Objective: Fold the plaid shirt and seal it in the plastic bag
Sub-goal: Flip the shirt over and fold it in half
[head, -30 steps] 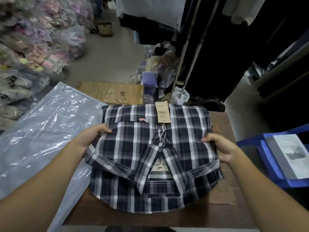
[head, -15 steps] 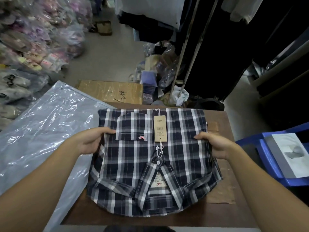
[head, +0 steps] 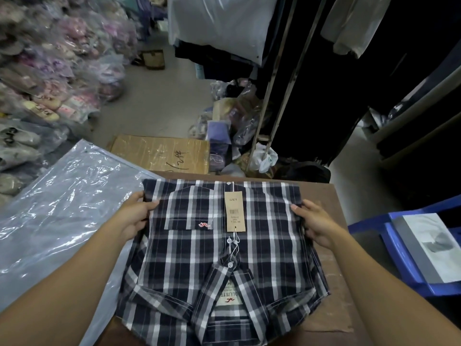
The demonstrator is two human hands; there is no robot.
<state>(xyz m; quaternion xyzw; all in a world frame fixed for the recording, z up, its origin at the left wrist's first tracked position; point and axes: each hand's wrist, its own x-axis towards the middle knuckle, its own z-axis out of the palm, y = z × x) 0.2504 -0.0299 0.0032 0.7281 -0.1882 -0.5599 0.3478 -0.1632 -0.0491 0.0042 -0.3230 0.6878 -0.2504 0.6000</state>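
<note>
Lying folded on the surface (head: 331,196), the shirt (head: 219,258) has each side edge clamped by left hand (head: 134,216) and right hand (head: 316,221); plastic bag (head: 62,208) beside it.

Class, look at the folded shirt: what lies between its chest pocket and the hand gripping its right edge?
In the head view, the tan hang tag lies on the plaid shirt, between the chest pocket and the right hand.

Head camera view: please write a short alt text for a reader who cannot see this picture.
Two bare hands, left hand and right hand, grip the side edges of a folded plaid shirt lying collar-near on a brown table, its paper price tag showing. A clear plastic bag lies to the left.
</note>
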